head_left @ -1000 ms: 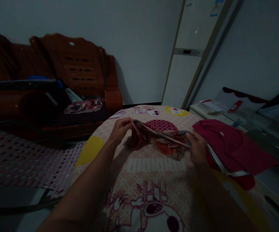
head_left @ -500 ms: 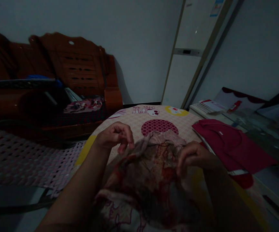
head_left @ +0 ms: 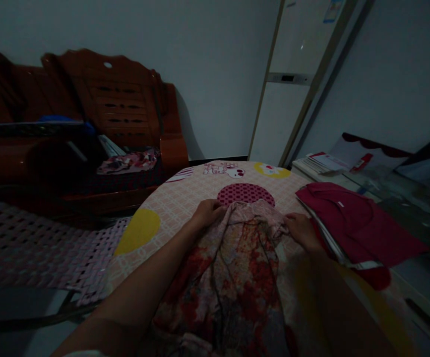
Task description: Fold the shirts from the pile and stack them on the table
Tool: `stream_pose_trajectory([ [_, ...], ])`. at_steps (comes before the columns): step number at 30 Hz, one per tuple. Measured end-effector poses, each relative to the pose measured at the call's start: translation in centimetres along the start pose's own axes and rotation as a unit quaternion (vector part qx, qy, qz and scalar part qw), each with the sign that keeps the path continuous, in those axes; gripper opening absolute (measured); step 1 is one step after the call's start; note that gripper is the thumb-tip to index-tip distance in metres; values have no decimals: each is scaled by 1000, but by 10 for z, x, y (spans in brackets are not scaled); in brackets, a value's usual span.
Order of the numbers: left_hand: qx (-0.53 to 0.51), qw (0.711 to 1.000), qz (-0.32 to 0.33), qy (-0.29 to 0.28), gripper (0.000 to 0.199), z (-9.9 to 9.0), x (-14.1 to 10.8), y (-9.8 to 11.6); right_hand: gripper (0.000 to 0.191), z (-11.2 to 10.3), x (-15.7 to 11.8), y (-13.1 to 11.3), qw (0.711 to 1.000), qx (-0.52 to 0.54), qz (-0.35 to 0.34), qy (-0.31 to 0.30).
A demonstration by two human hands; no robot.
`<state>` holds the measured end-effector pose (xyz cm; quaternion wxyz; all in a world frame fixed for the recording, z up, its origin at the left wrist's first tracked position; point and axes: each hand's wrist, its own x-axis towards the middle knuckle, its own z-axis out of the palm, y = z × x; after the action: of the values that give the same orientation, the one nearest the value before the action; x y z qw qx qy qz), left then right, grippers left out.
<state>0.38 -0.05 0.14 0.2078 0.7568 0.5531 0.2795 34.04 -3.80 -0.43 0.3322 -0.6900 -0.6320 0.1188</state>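
Note:
A crumpled garment (head_left: 244, 267) with a red, grey and beige pattern lies lengthwise on the round table, its pale pinkish band at the far end. Its exact kind is hard to tell in the dim light. The fingers of my left hand (head_left: 210, 212) are closed on the left corner of the pale band. At the opposite corner, my right hand (head_left: 299, 230) pinches the band between thumb and fingers. The near end of the cloth runs out of view at the bottom.
A patterned tablecloth (head_left: 177, 208) covers the table. On the right, a dark pink bag (head_left: 348, 213) rests over papers beside a glass-topped cabinet. A woven chair (head_left: 51, 248) stands left; behind it is a wooden sofa (head_left: 121, 104) with cloth on it. A tall white air conditioner (head_left: 285, 109) stands behind.
Both hands have come down from above the garment and closed on its far corners. The cloth now lies flatter and longer, its near edge drawn toward me.

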Motion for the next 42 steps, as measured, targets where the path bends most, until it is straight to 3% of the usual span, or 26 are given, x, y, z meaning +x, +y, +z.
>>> stream_pose_trajectory([
  [3,16,998,37,-49,23,9,-1,11,21,6,-3,-4,998,32,-26,-43],
  [6,-24,997,54,-49,19,8,0,14,21,7,-5,-11,995,88,-40,-28],
  [11,-152,987,-5,44,20,-29,2,-4,25,0,-6,-18,986,142,-42,79],
  [14,-218,974,-36,52,16,-51,-3,-18,21,-1,-8,-29,972,209,-56,94],
  [17,-294,954,-46,31,16,-59,-9,-25,18,1,-13,-44,950,298,-84,32],
  [21,-320,946,-18,48,26,-47,-7,-19,19,3,-20,-58,932,334,-90,-107],
  [25,-199,977,50,55,35,-24,-2,-2,18,-1,-25,-62,912,339,-99,-209],
  [28,-102,989,110,-10,40,-6,-3,9,18,-5,-27,-65,889,342,-121,-279],
  [31,-25,983,163,-81,47,8,-8,16,19,-7,-27,-67,862,341,-162,-337],
  [35,4,967,221,-123,48,15,-15,28,23,-7,-27,-70,842,337,-185,-378],
  [37,-8,968,217,-129,36,13,-16,33,22,-8,-27,-69,842,338,-180,-379],
  [39,-58,976,182,-106,22,9,-14,35,18,-9,-26,-66,853,363,-156,-342],
  [42,-223,973,56,-8,24,-3,-8,28,14,-9,-21,-56,872,441,-77,-196],
])
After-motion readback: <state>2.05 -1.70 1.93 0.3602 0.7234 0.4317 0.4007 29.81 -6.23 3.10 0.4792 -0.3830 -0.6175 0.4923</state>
